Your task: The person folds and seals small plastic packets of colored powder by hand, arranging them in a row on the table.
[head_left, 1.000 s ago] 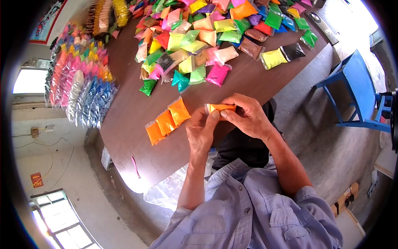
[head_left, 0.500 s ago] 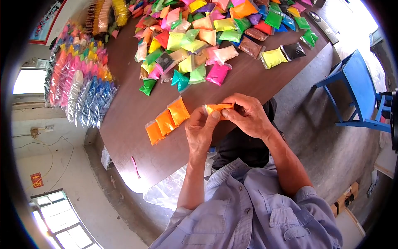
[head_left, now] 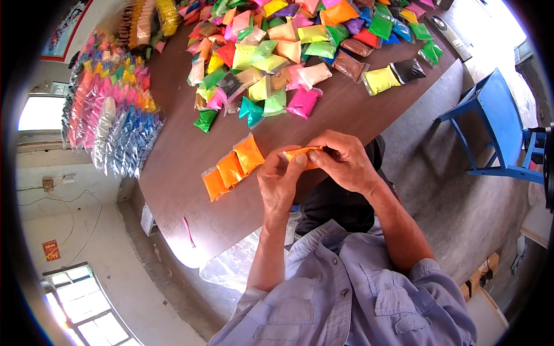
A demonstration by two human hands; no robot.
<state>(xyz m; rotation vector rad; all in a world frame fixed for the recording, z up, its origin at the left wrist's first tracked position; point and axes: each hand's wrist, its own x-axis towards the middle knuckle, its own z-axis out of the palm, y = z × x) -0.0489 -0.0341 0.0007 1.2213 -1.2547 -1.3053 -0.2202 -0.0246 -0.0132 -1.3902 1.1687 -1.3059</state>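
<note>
Between my two hands is an orange packet [head_left: 301,154] in clear plastic, held just above the table near its front edge. My left hand [head_left: 280,176] pinches its left end, thumb on top. My right hand [head_left: 345,158] grips the other end with thumb and fingers, covering part of it. Left of my left hand, a short overlapping row of orange packets [head_left: 231,169] lies on the brown table [head_left: 173,167]. What fills the packets is soft-looking, but I cannot tell its kind.
A big heap of colourful packets [head_left: 271,63] covers the table's far side. Bundles of bagged packets [head_left: 109,109] stand at the left. A pink strip [head_left: 188,232] lies near the front left edge, clear plastic [head_left: 236,262] hangs below it, and a blue stool [head_left: 490,127] stands at right.
The orange packet has tilted slightly, and less of it shows between my fingers. Both hands stay in nearly the same place; the row of packets has not moved.
</note>
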